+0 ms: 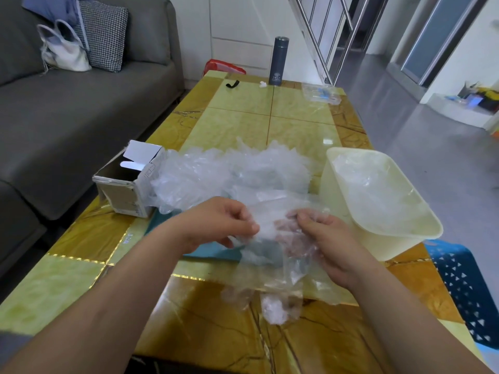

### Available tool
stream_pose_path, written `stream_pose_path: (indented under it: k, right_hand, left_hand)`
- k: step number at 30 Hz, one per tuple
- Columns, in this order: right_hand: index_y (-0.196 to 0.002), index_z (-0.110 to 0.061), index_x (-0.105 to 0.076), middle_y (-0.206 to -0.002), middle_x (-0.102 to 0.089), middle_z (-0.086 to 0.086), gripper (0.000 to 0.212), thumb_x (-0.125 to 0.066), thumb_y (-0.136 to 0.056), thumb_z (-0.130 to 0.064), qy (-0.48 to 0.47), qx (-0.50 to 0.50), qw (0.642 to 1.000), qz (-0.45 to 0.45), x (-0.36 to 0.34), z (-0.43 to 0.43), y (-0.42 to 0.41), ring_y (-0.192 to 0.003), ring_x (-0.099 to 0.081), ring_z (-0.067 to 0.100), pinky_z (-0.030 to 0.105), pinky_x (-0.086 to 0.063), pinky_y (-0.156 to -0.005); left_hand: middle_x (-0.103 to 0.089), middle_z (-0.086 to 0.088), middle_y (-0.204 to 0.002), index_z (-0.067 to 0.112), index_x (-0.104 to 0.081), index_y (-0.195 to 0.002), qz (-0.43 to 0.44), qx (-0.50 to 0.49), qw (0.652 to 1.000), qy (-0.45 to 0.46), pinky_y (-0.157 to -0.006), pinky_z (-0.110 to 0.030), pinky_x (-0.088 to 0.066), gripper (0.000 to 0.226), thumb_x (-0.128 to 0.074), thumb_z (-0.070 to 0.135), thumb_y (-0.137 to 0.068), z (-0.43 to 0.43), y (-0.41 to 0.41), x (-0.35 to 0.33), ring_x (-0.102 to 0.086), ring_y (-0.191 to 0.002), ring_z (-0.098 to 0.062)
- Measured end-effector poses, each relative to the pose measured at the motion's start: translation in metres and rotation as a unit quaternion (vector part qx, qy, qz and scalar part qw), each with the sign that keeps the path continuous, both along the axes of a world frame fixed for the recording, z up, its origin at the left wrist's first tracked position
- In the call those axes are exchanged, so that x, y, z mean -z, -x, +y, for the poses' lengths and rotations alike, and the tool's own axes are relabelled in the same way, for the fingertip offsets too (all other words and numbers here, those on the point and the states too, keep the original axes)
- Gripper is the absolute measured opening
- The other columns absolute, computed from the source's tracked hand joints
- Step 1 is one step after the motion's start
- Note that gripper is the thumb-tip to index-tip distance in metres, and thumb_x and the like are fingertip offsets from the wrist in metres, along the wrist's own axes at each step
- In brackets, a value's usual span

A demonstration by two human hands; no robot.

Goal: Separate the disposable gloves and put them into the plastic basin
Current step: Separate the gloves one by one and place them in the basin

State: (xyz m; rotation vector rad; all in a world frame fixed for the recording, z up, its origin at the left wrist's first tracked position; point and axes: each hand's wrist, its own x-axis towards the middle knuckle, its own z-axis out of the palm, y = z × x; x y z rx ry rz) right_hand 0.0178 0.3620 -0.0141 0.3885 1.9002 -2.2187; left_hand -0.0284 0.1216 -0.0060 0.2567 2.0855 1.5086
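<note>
The task looks early to midway. The basin (340, 184), at the right middle of the frame on the bench (243, 117), holds a thin layer (378, 193) of loose clear gloves and is well short of full. Far more is left. A big pile (232, 171) of gloves lies in the centre, between the basin and the torn box (121, 184) at the left middle, and reaches the box's open end.

The step in hand is separating. Low in the centre, just in front of the pile, the left grip (224, 225) and right grip (326, 238) are both curled, pinching a clump (272, 265) of gloves between them above the bench. Its lower end hangs toward the bottom of the frame. The film drapes over the right grip's fingers. How many gloves are in the clump cannot be told. None of it is in the basin yet, though the basin stands just right of the right grip.
</note>
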Motion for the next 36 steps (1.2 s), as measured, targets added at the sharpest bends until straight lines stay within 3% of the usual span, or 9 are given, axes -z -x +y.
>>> stream_pose_path:
  k: [5, 10, 14, 18, 23, 26, 28, 32, 36]
  right_hand:
    - [-0.125, -0.008, -0.065, -0.115, -0.076, 0.017, 0.028, -0.044, -0.108, -0.006, 0.038, -0.021, 0.998, -0.039, -0.009, 0.004, 0.001, -0.108, -0.073, 0.035, 0.048, -0.057, -0.089]
    - [-0.126, -0.002, -0.065, -0.116, -0.073, 0.026, 0.037, -0.049, -0.094, 0.009, 0.09, -0.056, 0.994, -0.037, -0.014, 0.002, -0.003, -0.106, -0.072, 0.043, 0.055, -0.056, -0.095]
    - [-0.118, -0.007, -0.074, -0.114, -0.074, 0.025, 0.03, -0.067, -0.088, -0.009, 0.062, -0.088, 0.994, 0.0, -0.013, 0.001, -0.007, -0.097, -0.074, 0.034, 0.045, -0.063, -0.081]
    - [-0.109, -0.007, -0.077, -0.109, -0.074, 0.023, 0.02, -0.066, -0.096, -0.017, 0.028, -0.084, 0.996, 0.012, -0.008, 0.003, -0.006, -0.093, -0.072, 0.031, 0.04, -0.06, -0.079]
    - [-0.113, -0.004, -0.074, -0.107, -0.075, 0.024, 0.026, -0.061, -0.098, -0.02, 0.024, -0.116, 0.992, 0.038, -0.026, 0.004, -0.01, -0.088, -0.074, 0.029, 0.038, -0.062, -0.079]
    - [-0.12, 0.0, -0.071, -0.115, -0.072, 0.028, 0.033, -0.059, -0.101, -0.024, 0.029, -0.121, 0.992, 0.036, -0.039, 0.005, -0.013, -0.098, -0.072, 0.035, 0.045, -0.058, -0.089]
    - [-0.122, 0.003, -0.07, -0.116, -0.072, 0.028, 0.038, -0.058, -0.102, -0.028, 0.037, -0.107, 0.993, 0.025, -0.048, 0.009, -0.016, -0.1, -0.072, 0.036, 0.044, -0.059, -0.088]
    - [-0.116, 0.0, -0.073, -0.108, -0.076, 0.022, 0.038, -0.067, -0.095, -0.031, -0.001, -0.123, 0.992, 0.007, -0.07, 0.031, -0.023, -0.092, -0.075, 0.032, 0.042, -0.062, -0.081]
    - [-0.12, 0.001, -0.071, -0.115, -0.074, 0.024, 0.032, -0.066, -0.098, -0.021, -0.068, -0.125, 0.99, 0.005, -0.09, 0.066, -0.026, -0.104, -0.073, 0.037, 0.046, -0.06, -0.09]
  left_hand:
    - [-0.076, 0.001, -0.085, 0.018, -0.078, -0.089, 0.021, 0.072, 0.985, 0.153, -0.072, -0.031, -0.054, 0.019, -0.089, 0.03, -0.08, -0.029, 0.005, -0.007, -0.065, -0.077, -0.008]
    - [-0.078, -0.003, -0.086, 0.017, -0.078, -0.093, 0.074, 0.009, 0.994, 0.076, -0.059, -0.018, -0.049, 0.025, -0.087, 0.038, -0.082, -0.005, -0.004, -0.01, -0.07, -0.072, -0.008]
    - [-0.072, -0.005, -0.07, 0.008, -0.076, -0.088, 0.102, -0.028, 0.994, 0.001, -0.058, -0.023, -0.051, 0.013, -0.079, 0.02, -0.091, 0.014, -0.007, -0.001, -0.063, -0.061, -0.011]
    - [-0.07, 0.0, -0.071, 0.012, -0.074, -0.091, 0.1, -0.076, 0.992, -0.006, -0.056, -0.021, -0.049, 0.019, -0.083, 0.028, -0.088, 0.015, -0.007, 0.001, -0.062, -0.062, -0.01]
    - [-0.078, 0.003, -0.101, 0.03, -0.072, -0.117, 0.022, -0.052, 0.995, -0.085, -0.091, -0.032, -0.057, 0.056, -0.095, 0.041, -0.068, 0.014, -0.008, 0.0, -0.074, -0.102, -0.014]
    - [-0.076, -0.008, -0.098, 0.019, -0.081, -0.096, -0.054, -0.017, 0.984, -0.169, -0.082, -0.034, -0.053, 0.022, -0.091, 0.024, -0.077, 0.016, -0.012, -0.008, -0.069, -0.091, -0.023]
    - [-0.067, -0.013, -0.093, 0.005, -0.075, -0.1, -0.089, -0.009, 0.977, -0.192, -0.079, -0.039, -0.048, 0.036, -0.092, 0.024, -0.075, 0.021, -0.012, -0.011, -0.06, -0.084, -0.026]
    - [-0.066, -0.002, -0.073, 0.014, -0.07, -0.085, -0.073, -0.046, 0.98, -0.182, -0.057, -0.028, -0.055, 0.014, -0.082, 0.018, -0.083, 0.04, -0.008, -0.036, -0.06, -0.054, -0.012]
    - [-0.072, -0.011, -0.081, 0.012, -0.069, -0.089, -0.046, -0.049, 0.981, -0.183, -0.049, -0.026, -0.053, 0.007, -0.075, 0.012, -0.092, 0.081, 0.008, -0.07, -0.068, -0.056, -0.018]
